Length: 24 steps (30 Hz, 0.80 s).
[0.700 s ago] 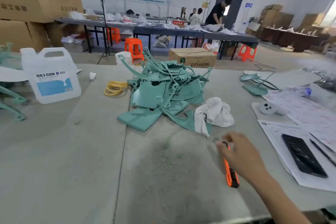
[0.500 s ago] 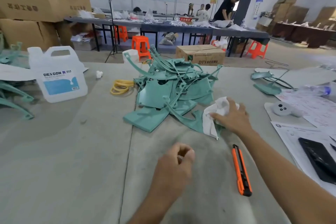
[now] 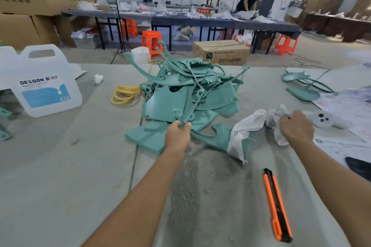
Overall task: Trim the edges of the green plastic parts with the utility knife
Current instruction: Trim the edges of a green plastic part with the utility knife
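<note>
The left hand (image 3: 177, 134) gripped a curved green plastic part (image 3: 197, 133), the right hand (image 3: 297, 127) clutched a white cloth (image 3: 249, 124), and the utility knife (image 3: 277, 204) lay untouched nearer than the right hand.

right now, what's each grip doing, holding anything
left grip: closed, holds a curved green plastic part
right grip: closed, holds the white cloth
utility knife: lies on the table, in neither grip

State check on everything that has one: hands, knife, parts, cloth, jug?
left hand: grips a green strip
right hand: grips the white cloth
utility knife: lying on the table, in neither hand
green parts pile: heaped, tangled
white cloth: bunched, partly draped over a green part
jug: upright
</note>
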Each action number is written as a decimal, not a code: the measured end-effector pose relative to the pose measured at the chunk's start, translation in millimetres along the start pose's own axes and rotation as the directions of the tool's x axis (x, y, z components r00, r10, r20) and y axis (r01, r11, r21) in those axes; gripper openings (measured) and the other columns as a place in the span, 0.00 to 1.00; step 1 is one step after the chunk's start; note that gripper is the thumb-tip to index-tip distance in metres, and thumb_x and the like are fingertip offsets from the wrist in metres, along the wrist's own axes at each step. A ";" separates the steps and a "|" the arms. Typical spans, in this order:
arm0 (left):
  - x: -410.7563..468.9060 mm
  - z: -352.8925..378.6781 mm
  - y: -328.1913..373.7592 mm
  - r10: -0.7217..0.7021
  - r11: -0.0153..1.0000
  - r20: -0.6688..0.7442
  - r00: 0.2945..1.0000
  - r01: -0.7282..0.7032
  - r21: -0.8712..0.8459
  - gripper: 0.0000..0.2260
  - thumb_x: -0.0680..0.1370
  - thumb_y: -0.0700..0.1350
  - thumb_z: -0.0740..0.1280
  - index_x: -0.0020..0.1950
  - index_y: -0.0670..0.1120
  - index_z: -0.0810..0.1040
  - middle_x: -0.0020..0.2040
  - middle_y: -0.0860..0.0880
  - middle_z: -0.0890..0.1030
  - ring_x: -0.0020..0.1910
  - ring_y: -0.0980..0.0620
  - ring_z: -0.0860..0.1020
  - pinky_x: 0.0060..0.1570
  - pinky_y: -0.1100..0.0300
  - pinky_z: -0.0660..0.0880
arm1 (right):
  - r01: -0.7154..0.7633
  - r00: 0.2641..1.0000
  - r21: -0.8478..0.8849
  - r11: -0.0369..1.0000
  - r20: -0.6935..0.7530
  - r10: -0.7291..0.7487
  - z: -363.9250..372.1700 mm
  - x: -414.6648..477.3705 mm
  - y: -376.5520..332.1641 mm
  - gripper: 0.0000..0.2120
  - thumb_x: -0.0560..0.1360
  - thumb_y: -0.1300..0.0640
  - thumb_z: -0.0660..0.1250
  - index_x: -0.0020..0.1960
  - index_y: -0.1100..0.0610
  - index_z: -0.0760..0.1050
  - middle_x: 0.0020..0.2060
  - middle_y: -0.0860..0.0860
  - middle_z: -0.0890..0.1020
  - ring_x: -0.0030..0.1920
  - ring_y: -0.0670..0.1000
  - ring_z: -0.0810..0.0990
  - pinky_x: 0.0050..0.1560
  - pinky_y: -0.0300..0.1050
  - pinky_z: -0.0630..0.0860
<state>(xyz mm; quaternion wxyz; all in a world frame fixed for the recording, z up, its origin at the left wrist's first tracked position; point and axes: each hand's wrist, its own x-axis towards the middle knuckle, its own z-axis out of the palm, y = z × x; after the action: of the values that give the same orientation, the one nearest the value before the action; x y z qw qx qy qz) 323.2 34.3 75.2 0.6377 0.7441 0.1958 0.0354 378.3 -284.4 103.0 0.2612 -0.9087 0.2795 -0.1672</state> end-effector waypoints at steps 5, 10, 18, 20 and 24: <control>3.6 -5.5 -3.3 0.134 0.991 0.030 0.991 -0.132 -0.037 0.07 0.83 0.47 0.62 0.49 0.48 0.78 0.49 0.45 0.83 0.46 0.47 0.84 0.52 0.45 0.82 | 0.191 0.936 -0.044 0.981 0.311 -0.168 23.9 -48.4 -17.3 0.46 0.70 0.23 0.63 0.79 0.48 0.57 0.76 0.61 0.62 0.73 0.67 0.66 0.71 0.62 0.66; -20.4 -35.5 -3.5 0.287 0.957 0.075 0.955 -0.283 -0.067 0.09 0.84 0.47 0.64 0.47 0.47 0.80 0.46 0.48 0.86 0.46 0.50 0.85 0.48 0.53 0.83 | 0.342 0.884 -0.101 0.934 0.371 -0.284 51.9 -64.6 -17.9 0.27 0.75 0.47 0.68 0.71 0.55 0.69 0.61 0.60 0.78 0.60 0.62 0.77 0.59 0.55 0.76; -64.9 -129.9 6.9 0.381 0.909 0.108 0.918 -0.351 -0.222 0.08 0.85 0.46 0.61 0.51 0.46 0.78 0.47 0.47 0.87 0.48 0.48 0.86 0.43 0.61 0.82 | 0.340 0.928 -0.188 0.922 0.229 -0.295 31.1 -73.8 -19.1 0.28 0.73 0.55 0.72 0.71 0.53 0.70 0.68 0.62 0.69 0.66 0.67 0.70 0.66 0.59 0.68; -75.9 -155.8 13.3 0.401 0.900 0.151 0.903 -0.359 -0.246 0.09 0.83 0.48 0.62 0.48 0.49 0.80 0.48 0.44 0.86 0.49 0.47 0.86 0.43 0.58 0.82 | 0.446 0.893 -0.036 0.894 0.093 -0.441 20.6 -100.5 -36.2 0.30 0.72 0.53 0.72 0.72 0.55 0.69 0.67 0.62 0.71 0.67 0.66 0.70 0.68 0.59 0.65; -97.3 -191.9 21.2 0.430 0.880 0.230 0.873 -0.349 -0.322 0.09 0.80 0.51 0.62 0.45 0.55 0.82 0.47 0.43 0.85 0.48 0.48 0.85 0.43 0.58 0.81 | 0.139 0.666 0.527 0.838 0.577 -0.473 -9.8 -190.9 -61.3 0.27 0.72 0.28 0.66 0.60 0.47 0.80 0.49 0.45 0.86 0.52 0.46 0.84 0.52 0.46 0.78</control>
<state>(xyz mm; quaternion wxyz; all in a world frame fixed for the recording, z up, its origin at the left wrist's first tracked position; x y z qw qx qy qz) 180.9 178.7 150.0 0.7345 0.6709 -0.0636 0.0796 249.3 -131.2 115.5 0.5106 -0.8549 -0.0443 0.0803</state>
